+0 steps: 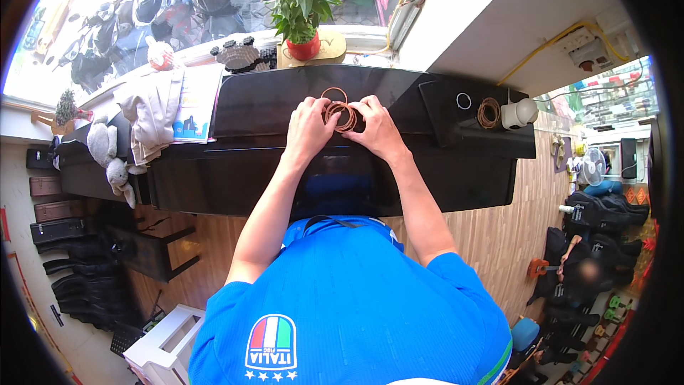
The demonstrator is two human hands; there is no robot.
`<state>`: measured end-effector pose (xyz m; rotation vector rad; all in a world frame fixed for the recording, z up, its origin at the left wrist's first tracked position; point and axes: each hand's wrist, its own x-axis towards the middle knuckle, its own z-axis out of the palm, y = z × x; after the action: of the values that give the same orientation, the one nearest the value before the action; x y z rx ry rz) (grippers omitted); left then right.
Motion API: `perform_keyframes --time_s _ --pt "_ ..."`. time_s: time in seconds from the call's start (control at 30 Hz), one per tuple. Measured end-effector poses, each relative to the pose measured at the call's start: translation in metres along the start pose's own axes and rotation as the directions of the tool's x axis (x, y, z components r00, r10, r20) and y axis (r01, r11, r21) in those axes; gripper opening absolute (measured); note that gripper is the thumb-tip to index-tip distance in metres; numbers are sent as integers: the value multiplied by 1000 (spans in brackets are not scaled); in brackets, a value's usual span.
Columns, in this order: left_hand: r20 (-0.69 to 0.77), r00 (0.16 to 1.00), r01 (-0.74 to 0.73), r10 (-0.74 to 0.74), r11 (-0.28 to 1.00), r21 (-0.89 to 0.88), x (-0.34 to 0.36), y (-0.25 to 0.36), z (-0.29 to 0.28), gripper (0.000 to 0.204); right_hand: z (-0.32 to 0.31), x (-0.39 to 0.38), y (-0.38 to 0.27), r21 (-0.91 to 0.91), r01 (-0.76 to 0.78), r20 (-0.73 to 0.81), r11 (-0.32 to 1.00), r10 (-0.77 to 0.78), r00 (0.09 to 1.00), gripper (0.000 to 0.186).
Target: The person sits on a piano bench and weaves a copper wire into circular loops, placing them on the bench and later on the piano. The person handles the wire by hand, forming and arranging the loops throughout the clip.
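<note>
Over the glossy black piano-like top point(249, 117), I hold a coil of thin copper-coloured wire point(342, 118) between my two hands. My left hand point(308, 128) grips the coil's left side, its thumb resting on the loops. On the right side, the fingers and thumb of my right hand point(377, 127) are closed on the same coil. One loop stands out from the bundle on the far side, above my fingertips. Farther right on the black surface lie another copper-coloured coil point(489, 113) and a small pale ring point(463, 101).
A white camera-like device point(520, 113) stands at the right end. Behind my hands is a potted plant point(303, 46) in a red pot. Leftward lie papers point(197, 103), a beige cloth point(151, 110) and a grey plush rabbit point(114, 160). A person point(586, 278) sits at far right with a small guitar.
</note>
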<state>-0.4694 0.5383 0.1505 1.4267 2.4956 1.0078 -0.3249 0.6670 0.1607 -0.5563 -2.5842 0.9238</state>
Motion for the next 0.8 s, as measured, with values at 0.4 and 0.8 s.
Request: perform_keyframes --time_s 0.4,0.8 --pt "-109 985 102 -131 965 -240 28 6 -11 16 -3 24 -8 198 -69 -39 978 79 996 56" --pt "53 981 194 -187 938 -288 36 -15 -8 24 10 37 11 169 -62 -19 984 66 998 54"
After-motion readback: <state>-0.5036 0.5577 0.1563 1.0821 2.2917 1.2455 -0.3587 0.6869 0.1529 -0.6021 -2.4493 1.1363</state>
